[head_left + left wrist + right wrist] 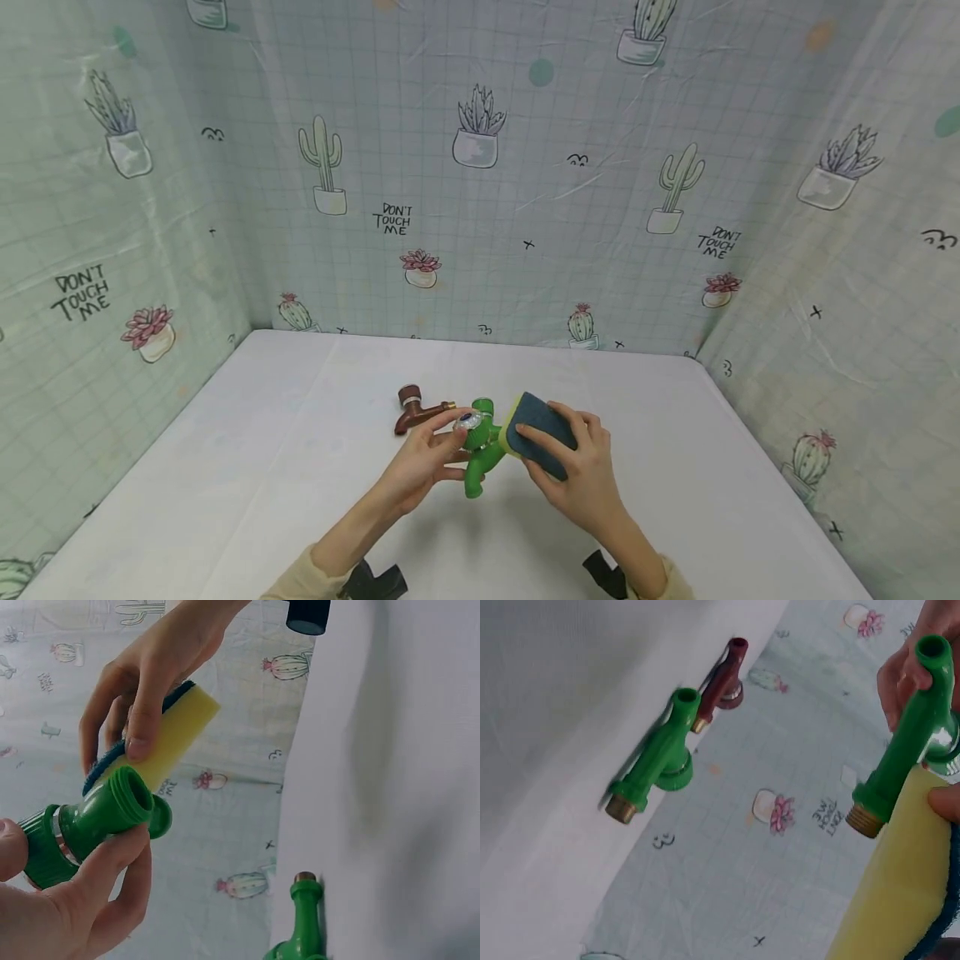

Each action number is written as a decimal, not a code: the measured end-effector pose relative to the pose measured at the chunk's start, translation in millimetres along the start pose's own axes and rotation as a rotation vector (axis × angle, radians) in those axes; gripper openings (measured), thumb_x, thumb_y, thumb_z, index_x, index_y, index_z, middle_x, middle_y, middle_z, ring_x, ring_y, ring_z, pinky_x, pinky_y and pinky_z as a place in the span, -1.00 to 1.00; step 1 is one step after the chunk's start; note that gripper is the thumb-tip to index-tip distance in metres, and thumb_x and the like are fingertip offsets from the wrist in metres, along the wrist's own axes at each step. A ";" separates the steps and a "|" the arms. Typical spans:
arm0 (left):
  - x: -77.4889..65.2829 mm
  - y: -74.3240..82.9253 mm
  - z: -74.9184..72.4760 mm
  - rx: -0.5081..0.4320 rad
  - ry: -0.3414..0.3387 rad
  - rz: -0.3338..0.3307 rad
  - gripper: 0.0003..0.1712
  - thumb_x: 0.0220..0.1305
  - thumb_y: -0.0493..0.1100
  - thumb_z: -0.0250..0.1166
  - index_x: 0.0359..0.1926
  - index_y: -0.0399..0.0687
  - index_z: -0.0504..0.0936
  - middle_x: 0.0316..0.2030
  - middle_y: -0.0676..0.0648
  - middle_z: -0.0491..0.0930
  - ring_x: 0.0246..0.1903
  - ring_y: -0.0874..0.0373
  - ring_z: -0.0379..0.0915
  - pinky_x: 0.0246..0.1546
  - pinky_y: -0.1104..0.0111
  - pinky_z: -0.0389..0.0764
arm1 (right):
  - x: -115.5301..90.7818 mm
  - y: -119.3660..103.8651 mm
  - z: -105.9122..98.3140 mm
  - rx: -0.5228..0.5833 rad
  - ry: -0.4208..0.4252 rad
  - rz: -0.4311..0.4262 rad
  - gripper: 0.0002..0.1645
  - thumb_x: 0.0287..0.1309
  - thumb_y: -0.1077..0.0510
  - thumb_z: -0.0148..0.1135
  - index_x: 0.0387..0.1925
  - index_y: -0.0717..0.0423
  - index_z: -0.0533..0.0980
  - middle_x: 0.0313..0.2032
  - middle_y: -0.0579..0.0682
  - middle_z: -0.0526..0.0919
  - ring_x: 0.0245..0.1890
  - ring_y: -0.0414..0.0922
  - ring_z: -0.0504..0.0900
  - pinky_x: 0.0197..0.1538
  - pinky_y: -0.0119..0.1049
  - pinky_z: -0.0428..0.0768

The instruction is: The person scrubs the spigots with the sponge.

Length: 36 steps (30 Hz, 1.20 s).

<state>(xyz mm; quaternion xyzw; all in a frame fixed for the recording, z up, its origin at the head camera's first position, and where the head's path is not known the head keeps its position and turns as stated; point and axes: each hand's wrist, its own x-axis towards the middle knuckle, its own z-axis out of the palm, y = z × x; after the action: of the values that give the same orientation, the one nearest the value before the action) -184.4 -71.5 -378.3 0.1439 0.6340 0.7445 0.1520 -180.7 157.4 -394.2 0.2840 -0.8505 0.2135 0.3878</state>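
Observation:
My left hand (pixel 423 462) grips a green plastic tap (pixel 105 814) with a clear, shiny knob end, above the table. In the right wrist view the held tap's brass threaded end (pixel 866 821) points toward the sponge side. My right hand (pixel 581 471) holds a sponge (pixel 543 433) with a yellow foam side and a dark blue scouring side. The foam lies right beside the tap; whether they touch I cannot tell. Behind the hands, a second green tap (pixel 656 757) lies on the table, partly hidden in the head view, near a brown tap (pixel 416 411).
A white-covered table (pixel 225 467) carries the two loose taps near its middle. Patterned cloth walls (pixel 480 208) with cactus prints rise along the back and both sides. Black wrist straps (pixel 375 581) show at the lower edge.

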 end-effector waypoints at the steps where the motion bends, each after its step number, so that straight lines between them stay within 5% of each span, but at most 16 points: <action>1: 0.0 0.1 -0.1 0.024 0.002 0.011 -0.38 0.22 -0.03 0.11 0.24 -0.18 0.21 0.05 -0.32 0.37 -0.15 0.02 0.55 -0.20 0.13 0.59 | 0.8 1.0 0.0 -0.018 0.002 -0.001 -0.63 0.06 -0.22 0.11 -0.08 -0.29 0.52 0.04 0.16 0.41 -0.09 0.03 0.28 -0.24 -0.04 0.27; 12: 3.6 0.0 -1.9 0.060 0.043 0.089 -0.45 0.17 -0.16 0.18 0.17 -0.25 0.31 -0.03 -0.17 0.20 -0.13 0.20 0.41 -0.22 0.14 0.60 | 11.3 -18.7 5.5 -0.077 -0.016 0.005 -0.53 -0.11 -0.09 0.30 -0.05 -0.31 0.51 0.03 0.18 0.43 -0.12 0.04 0.29 -0.25 -0.09 0.24; 19: 3.2 -1.2 -4.4 0.037 0.038 0.088 -0.42 0.17 -0.12 0.17 0.18 -0.26 0.29 0.07 -0.22 0.17 -0.14 0.16 0.48 -0.23 0.09 0.59 | 17.5 -6.3 7.3 -0.125 0.017 -0.008 -0.45 -0.28 0.01 0.42 -0.10 -0.30 0.53 0.00 0.19 0.45 -0.14 0.08 0.33 -0.28 -0.02 0.29; 24: 4.6 -5.9 -9.2 -0.093 0.056 -0.004 -0.31 0.21 0.03 0.07 0.26 -0.25 0.16 0.12 -0.21 0.21 -0.07 -0.06 0.49 -0.18 0.12 0.58 | 16.4 -0.2 9.1 -0.024 0.032 0.021 -0.45 -0.25 0.10 0.40 -0.08 -0.22 0.51 0.05 0.21 0.41 -0.06 0.09 0.32 -0.21 0.06 0.37; 28: 7.1 -10.0 -11.8 -0.236 0.085 -0.079 -0.26 0.24 0.08 0.01 0.30 -0.25 0.05 0.04 -0.13 0.27 0.06 -0.23 0.35 -0.09 0.11 0.53 | 12.0 -6.0 9.7 0.116 0.033 0.007 -0.64 0.04 -0.02 0.20 -0.06 -0.19 0.49 0.14 0.21 0.32 0.07 0.10 0.24 -0.10 0.13 0.38; 31: 9.7 -11.0 -11.0 -0.316 0.098 -0.108 -0.30 0.29 0.05 -0.05 0.30 -0.26 0.03 -0.03 -0.07 0.30 0.14 -0.32 0.21 0.00 0.09 0.46 | 5.8 -13.3 12.3 0.160 0.036 -0.041 -0.64 0.15 -0.15 0.01 -0.05 -0.21 0.49 0.17 0.21 0.28 0.13 0.08 0.20 -0.09 0.10 0.43; 36: 12.3 -9.3 -9.0 -0.359 0.116 -0.108 -0.30 0.28 0.09 -0.06 0.29 -0.25 0.04 -0.10 0.02 0.35 0.16 -0.29 0.20 0.05 0.14 0.44 | -0.6 -20.7 12.8 0.157 0.038 -0.113 -0.64 0.12 -0.13 0.06 -0.04 -0.22 0.49 0.16 0.22 0.30 0.15 0.06 0.20 -0.10 0.02 0.50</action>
<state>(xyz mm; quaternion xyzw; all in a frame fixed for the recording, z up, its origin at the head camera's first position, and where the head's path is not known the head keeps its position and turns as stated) -198.9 -73.2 -388.6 0.0371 0.5056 0.8434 0.1779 -173.9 134.7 -399.5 0.3569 -0.8062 0.2629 0.3918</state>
